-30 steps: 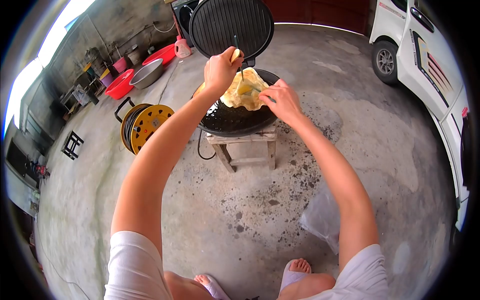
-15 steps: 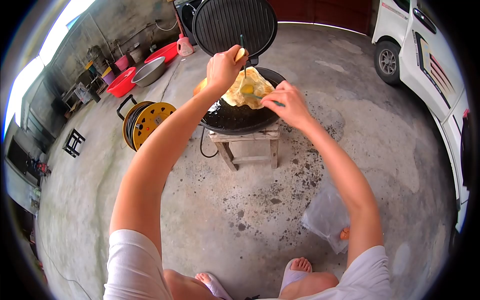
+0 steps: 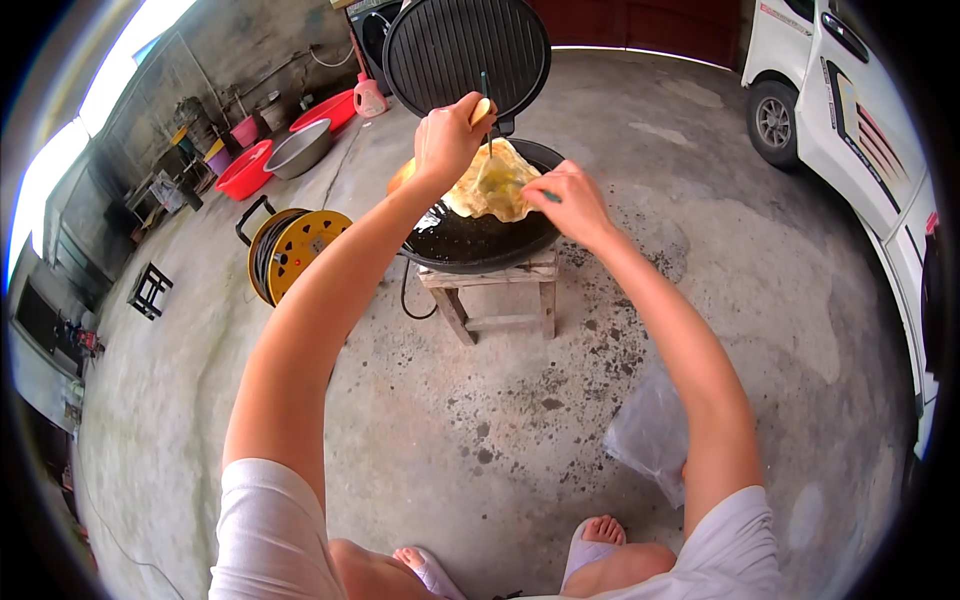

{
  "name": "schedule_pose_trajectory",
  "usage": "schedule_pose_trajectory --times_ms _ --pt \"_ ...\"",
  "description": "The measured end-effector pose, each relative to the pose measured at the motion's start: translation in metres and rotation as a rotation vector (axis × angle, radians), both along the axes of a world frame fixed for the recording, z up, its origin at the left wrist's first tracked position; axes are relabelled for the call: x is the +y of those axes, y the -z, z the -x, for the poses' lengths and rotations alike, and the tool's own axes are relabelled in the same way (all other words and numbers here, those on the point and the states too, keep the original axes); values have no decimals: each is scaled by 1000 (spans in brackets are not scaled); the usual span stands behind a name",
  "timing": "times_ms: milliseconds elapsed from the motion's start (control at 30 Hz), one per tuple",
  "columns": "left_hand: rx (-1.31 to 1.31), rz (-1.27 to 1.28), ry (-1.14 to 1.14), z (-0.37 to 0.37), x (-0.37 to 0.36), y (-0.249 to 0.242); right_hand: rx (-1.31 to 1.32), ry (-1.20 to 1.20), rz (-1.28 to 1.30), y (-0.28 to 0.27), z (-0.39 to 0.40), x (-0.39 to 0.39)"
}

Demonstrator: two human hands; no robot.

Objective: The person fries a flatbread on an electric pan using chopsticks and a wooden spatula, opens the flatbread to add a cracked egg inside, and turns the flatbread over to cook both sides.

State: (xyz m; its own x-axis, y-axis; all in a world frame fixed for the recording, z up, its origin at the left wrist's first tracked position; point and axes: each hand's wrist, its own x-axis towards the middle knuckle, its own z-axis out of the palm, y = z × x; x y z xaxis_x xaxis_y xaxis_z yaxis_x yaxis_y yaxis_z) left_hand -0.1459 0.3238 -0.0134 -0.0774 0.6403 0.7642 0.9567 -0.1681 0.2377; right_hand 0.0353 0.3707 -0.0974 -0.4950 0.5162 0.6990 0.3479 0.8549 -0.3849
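"Grips?"
"Left hand (image 3: 452,140) clasps an upright utensil (image 3: 485,84); right hand (image 3: 572,200) pinches a green handle (image 3: 552,197)."
"Flatbread (image 3: 470,194)?"
"On the griddle (image 3: 470,242), between both (right nearer, I judge, just beside its edge)."

At 12 o'clock, lid (image 3: 466,55) is showing a ribbed, dark matt face; below it pan (image 3: 470,243) is gleaming, glossy and wet-looking. Flatbread (image 3: 472,196) is looking rough and uneven. Bench (image 3: 500,275) underneath is showing worn, rough wood. At 4 o'clock, thin crinkled plastic bag (image 3: 645,430) is catching light. At 7 o'clock, sleeve (image 3: 270,520) is appearing matt cloth. Concrete floor (image 3: 430,410) is looking rough, stained.
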Motion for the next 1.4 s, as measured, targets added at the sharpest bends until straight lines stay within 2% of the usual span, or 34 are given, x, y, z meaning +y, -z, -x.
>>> schedule_pose_trajectory --times_ms 67,100,133,300,333,400,500,633,733,767,867,1000,1033,1133,1167,1267,1333,1400 --pt "13 -25 5 -1 2 -3 8 -128 18 2 11 -4" --pt "18 -35 5 -1 2 -3 27 -105 2 -3 11 3" --pt "13 -36 13 -2 1 -4 9 45 -26 -3 12 8" --pt "8 -22 39 -2 -3 -5 28 -65 -42 6 4 6" --pt "8 -20 36 0 -5 -4 3 57 -20 4 -6 6" --pt "12 -24 40 3 -7 -4 22 -43 -35 8 -14 -6" --pt "-6 -33 99 3 -11 -4 22 0 -42 7 -25 -8" --pt "-54 -39 163 -3 -18 -10 32 -129 56 0 -20 -25" --pt "-88 -14 186 -6 -27 -13 22 104 -13 -5 -21 -11" --pt "-104 -9 200 -7 -31 -15 26 74 50 -4 -22 -16" --pt "-127 23 242 -4 -43 -20 55 -59 -3 -5 -32 -28" --pt "-180 23 251 -3 -54 -19 60 -120 1 -2 -31 -25" --pt "-207 23 248 -3 -55 -19 17 -92 100 -9 -28 -37" --pt "-232 23 244 -2 -62 -21 -16 115 23 -7 -17 -9" --pt "-247 22 246 -2 -63 -22 11 116 70 -5 -11 -11" --pt "-255 19 230 -1 -64 -24 32 -116 27 7 8 -8" --pt "-242 23 222 1 -66 -23 -13 75 41 5 10 6" --pt "-225 23 232 -1 -66 -22 -53 -36 -64 9 18 7"
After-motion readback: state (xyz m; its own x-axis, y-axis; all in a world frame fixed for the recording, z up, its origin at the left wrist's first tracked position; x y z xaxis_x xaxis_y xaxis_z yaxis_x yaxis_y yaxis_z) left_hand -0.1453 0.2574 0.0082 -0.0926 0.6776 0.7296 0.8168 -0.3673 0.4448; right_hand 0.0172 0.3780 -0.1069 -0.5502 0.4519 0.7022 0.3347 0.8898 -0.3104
